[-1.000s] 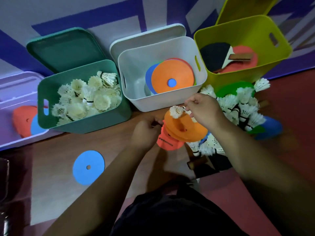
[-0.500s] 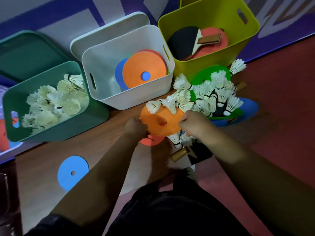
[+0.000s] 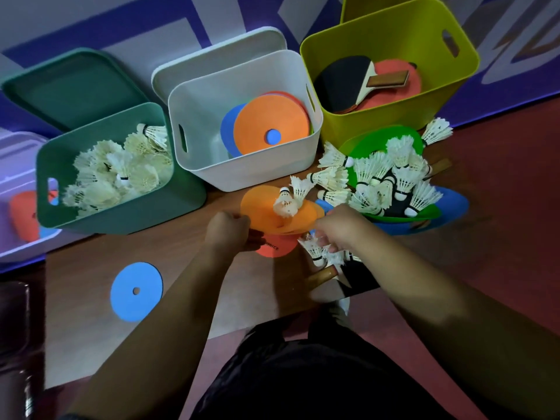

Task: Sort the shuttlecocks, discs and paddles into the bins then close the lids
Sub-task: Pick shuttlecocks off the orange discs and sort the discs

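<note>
My left hand [image 3: 230,231] and my right hand [image 3: 342,228] grip the two sides of a stack of orange discs [image 3: 263,212], held a little above the floor. Two shuttlecocks [image 3: 288,201] lie on top of the stack. A red paddle [image 3: 272,248] lies under it. To the right, a pile of shuttlecocks [image 3: 381,177] sits on a green disc [image 3: 378,139] and a blue disc [image 3: 454,201]. The green bin [image 3: 121,207] holds shuttlecocks, the white bin [image 3: 251,171] holds discs, and the yellow-green bin [image 3: 348,122] holds paddles [image 3: 357,83].
A loose blue disc [image 3: 136,291] lies on the floor at the left. A purple bin [image 3: 18,247] with a red item stands at the far left. The green lid [image 3: 69,89] and white lid [image 3: 218,56] lean behind their bins. A paddle handle [image 3: 322,274] shows below my right hand.
My right hand came down from a shuttlecock to the right edge of the orange discs. Both hands now hold the stack, which carries two shuttlecocks. The view shifted.
</note>
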Demonstrator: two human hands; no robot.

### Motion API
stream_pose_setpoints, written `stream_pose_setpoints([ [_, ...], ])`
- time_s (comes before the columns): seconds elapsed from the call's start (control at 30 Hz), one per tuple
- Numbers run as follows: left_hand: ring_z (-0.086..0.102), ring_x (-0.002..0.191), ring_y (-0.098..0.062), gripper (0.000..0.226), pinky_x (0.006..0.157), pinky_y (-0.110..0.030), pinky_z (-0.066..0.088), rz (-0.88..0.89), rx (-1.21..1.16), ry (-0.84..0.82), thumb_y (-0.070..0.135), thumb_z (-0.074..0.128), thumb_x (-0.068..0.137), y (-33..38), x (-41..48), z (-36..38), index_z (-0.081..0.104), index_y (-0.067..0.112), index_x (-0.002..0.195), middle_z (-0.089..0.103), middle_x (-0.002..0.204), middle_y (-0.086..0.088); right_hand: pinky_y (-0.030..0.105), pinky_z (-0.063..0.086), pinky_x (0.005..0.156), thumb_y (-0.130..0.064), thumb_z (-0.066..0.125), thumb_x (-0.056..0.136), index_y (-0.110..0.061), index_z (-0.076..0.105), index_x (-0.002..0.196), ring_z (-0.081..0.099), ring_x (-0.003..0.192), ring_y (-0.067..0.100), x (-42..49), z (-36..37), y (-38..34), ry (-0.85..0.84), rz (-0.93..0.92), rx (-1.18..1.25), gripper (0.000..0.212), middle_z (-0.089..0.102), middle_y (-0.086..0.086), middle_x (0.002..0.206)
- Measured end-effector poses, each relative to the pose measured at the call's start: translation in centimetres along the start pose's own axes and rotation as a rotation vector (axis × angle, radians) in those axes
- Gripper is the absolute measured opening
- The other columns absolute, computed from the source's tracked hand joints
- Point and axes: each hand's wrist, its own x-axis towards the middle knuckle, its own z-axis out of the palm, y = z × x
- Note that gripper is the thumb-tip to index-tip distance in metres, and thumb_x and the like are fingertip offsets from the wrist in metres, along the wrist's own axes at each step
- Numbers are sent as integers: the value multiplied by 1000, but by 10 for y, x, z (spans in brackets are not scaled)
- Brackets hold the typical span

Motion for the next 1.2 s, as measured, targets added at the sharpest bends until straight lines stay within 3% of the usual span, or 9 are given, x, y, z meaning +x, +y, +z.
stream_pose_setpoints([
  [0.07, 78, 72, -38, 27, 70, -49, 67, -2, -29, -17, 3, 40, 102, -1, -8, -6, 65, -8, 98, 76, 80, -25, 26, 49, 52, -8, 59, 97, 2, 68, 118, 65, 55, 14, 1, 7, -2, -56, 89, 195, 25, 77, 14, 87],
  [0.17, 77, 68, -35, 32, 63, -42, 66, 3, 0, -19, 4, 40, 100, -4, -23, -16, 68, -10, 97, 77, 78, -22, 19, 46, 47, -8, 53, 99, -3, 67, 115, 62, 47, 7, -3, 15, -6, -171, 183, 282, 22, 79, 12, 95],
  [0.3, 73, 60, -30, 31, 56, -36, 60, 66, 126, 78, 10, 43, 101, -12, -38, -35, 70, -1, 90, 76, 70, -14, 24, 50, 49, -1, 46, 96, 1, 64, 106, 61, 46, 10, -12, 23, -23, -102, 106, 118, 20, 77, 15, 85],
  [0.47, 68, 54, -26, 26, 56, -38, 57, 112, 85, 201, 13, 44, 99, -23, -50, -65, 65, 4, 88, 75, 67, -11, 32, 54, 55, -8, 50, 89, 2, 69, 85, 61, 42, 24, -33, 23, -59, 16, -152, -286, 22, 73, 12, 60],
  [0.63, 66, 51, -27, 23, 54, -40, 57, 146, -45, 325, 13, 48, 96, -31, -61, -101, 65, 0, 89, 72, 64, -13, 24, 51, 44, -11, 52, 90, 1, 68, 88, 62, 47, 25, -56, 15, -101, 28, -288, -433, 19, 74, 14, 68],
  [0.73, 61, 49, -28, 19, 52, -41, 53, 218, -180, 422, 14, 52, 93, -37, -65, -116, 60, -4, 92, 65, 57, -11, 33, 56, 52, -16, 53, 90, 1, 71, 89, 64, 54, 29, -62, 6, -122, 55, -358, -473, 25, 73, 15, 69],
  [0.83, 53, 48, -25, 12, 49, -38, 46, 326, -314, 491, 11, 52, 94, -39, -73, -124, 56, 0, 90, 55, 53, -9, 42, 56, 59, -20, 51, 93, -5, 67, 91, 63, 59, 32, -68, -10, -137, 114, -455, -434, 22, 73, 16, 74],
  [1.03, 54, 51, -26, 10, 53, -37, 46, 414, -491, 501, 15, 53, 99, -32, -70, -137, 56, 10, 91, 56, 57, -11, 35, 54, 55, -17, 45, 96, -5, 66, 96, 61, 65, 27, -67, -46, -160, 298, -594, -147, 24, 67, 12, 79],
  [1.2, 69, 64, -28, 13, 67, -44, 59, 433, -564, 350, 23, 52, 109, -12, -63, -140, 60, 13, 111, 66, 65, -8, 39, 61, 68, -37, 58, 105, -11, 64, 120, 71, 84, 24, -56, -44, -157, 160, -452, 42, 30, 71, 6, 103],
])
